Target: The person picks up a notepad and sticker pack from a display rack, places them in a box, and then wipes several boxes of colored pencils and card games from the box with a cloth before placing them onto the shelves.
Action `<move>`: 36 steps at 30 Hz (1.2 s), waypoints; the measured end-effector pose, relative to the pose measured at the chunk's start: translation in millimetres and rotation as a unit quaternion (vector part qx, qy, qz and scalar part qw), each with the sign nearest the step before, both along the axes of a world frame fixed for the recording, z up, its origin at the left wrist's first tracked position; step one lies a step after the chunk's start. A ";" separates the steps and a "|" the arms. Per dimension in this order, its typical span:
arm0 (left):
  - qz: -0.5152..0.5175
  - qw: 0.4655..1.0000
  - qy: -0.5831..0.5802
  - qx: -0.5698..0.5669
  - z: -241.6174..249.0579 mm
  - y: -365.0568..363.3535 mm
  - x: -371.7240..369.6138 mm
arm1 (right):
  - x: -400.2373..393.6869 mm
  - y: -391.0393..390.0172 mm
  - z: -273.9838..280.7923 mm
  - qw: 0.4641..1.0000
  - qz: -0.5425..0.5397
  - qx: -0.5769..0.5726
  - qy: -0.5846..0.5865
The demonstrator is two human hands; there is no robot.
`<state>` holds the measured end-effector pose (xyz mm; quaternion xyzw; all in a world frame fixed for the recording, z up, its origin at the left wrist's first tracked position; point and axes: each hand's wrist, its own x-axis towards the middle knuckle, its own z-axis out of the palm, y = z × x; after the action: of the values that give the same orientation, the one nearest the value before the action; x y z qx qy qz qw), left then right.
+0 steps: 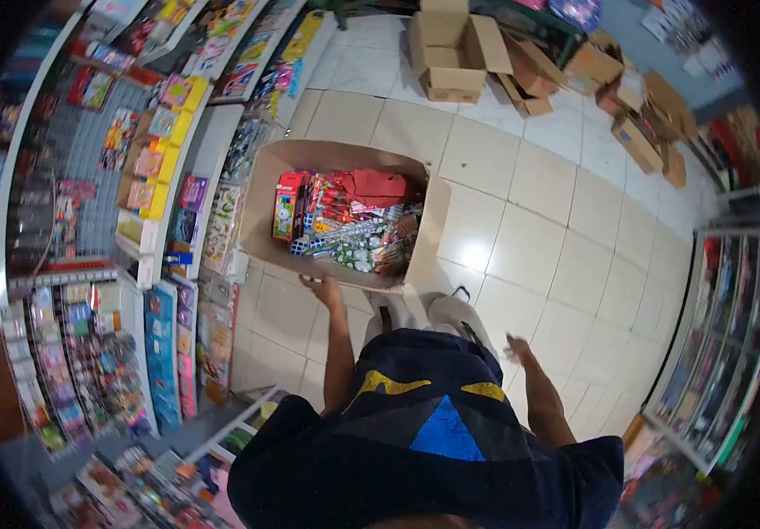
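A large open cardboard box [259,207] stands in front of my legs. Inside lie a red boxed item [286,204], a red cloth-like piece [378,187] and many packaged goods [353,231] in patterned wrappers. My left hand [322,289] is at the box's near wall, fingers bent against its edge; part of the grip is hidden. Off to the right of my body, my right hand [517,347] hangs over the floor with its fingers apart, holding nothing.
Display shelves [155,159] full of small packaged goods line the left side. Open cardboard cartons [450,79] and flattened cardboard pieces [644,132] lie at the back. A glass showcase [715,344] stands on the right. The floor [521,247] is pale tile.
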<state>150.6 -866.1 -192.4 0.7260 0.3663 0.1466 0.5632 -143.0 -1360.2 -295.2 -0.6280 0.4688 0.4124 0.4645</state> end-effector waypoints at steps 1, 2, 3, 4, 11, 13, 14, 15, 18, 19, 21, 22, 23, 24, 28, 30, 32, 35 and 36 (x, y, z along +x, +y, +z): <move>0.021 1.000 0.004 -0.018 -11.1 -15.4 -6.7 | -50.3 -41.6 -52.0 1.000 -0.023 0.011 -0.011; 0.040 0.999 0.007 -0.036 -30.1 -25.5 -10.6 | -47.9 -58.8 -27.4 0.998 -0.058 0.016 0.035; 0.057 0.997 0.011 -0.055 -43.2 -33.5 -14.8 | -42.8 -71.0 3.3 0.992 -0.094 0.019 0.082; 0.070 0.994 -0.016 -0.076 -27.6 -45.5 -8.8 | -40.7 -85.0 4.9 0.990 -0.109 0.020 0.086; 0.120 0.983 -0.096 -0.096 -12.0 -71.0 31.8 | 110.5 -130.6 8.6 0.997 -0.053 0.043 -0.036; 0.134 0.988 -0.031 -0.062 11.0 -81.2 32.9 | 178.1 -124.5 12.7 0.984 -0.028 0.087 -0.156; 0.124 0.988 -0.086 -0.033 -22.8 -74.2 29.1 | 220.1 -115.0 19.8 0.979 0.008 0.101 -0.176; 0.104 0.993 -0.037 0.038 -13.2 -74.8 26.4 | 254.2 -105.0 28.4 0.973 0.044 0.116 -0.196; -0.010 0.957 0.041 0.287 -125.0 -30.4 12.6 | 347.2 -99.3 20.0 0.907 0.185 0.218 -0.309; 0.007 0.975 0.024 0.221 -91.2 -46.3 14.7 | 380.0 -94.2 20.6 0.913 0.193 0.225 -0.282; 0.046 0.987 0.024 0.154 -41.6 -71.3 19.2 | 424.6 -94.0 10.8 0.907 0.237 0.190 -0.292; 0.093 0.986 0.086 0.106 -18.4 -76.9 27.3 | 441.1 -97.5 -1.9 0.918 0.234 0.162 -0.277; 0.117 0.981 0.111 0.109 -16.5 -79.5 27.2 | 457.5 -104.5 5.2 0.930 0.194 0.226 -0.218; 0.142 0.979 0.108 0.097 -12.2 -85.2 26.8 | 473.3 -107.4 23.3 0.929 0.223 0.238 -0.175; 0.156 0.975 0.095 0.126 -48.4 -86.2 35.9 | 539.9 -138.8 37.2 0.920 0.349 0.170 -0.061; 0.186 0.968 0.127 0.108 -80.1 -82.6 21.8 | 570.4 -167.0 11.0 0.930 0.342 0.127 -0.039; 0.225 0.962 0.129 0.080 -38.8 -95.9 37.1 | 595.9 -178.8 13.8 0.938 0.336 0.076 -0.040; 0.273 0.946 0.125 0.125 23.3 -107.8 48.0 | 654.2 -216.5 -69.6 0.919 0.384 0.083 0.029; 0.288 0.941 0.121 0.130 31.3 -112.7 44.3 | 674.5 -226.2 -101.0 0.905 0.411 0.088 0.062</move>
<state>194.9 -978.8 -161.1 0.6685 0.6030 0.2597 0.3493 531.5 -1586.4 -396.1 -0.6947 0.1589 0.6446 0.2769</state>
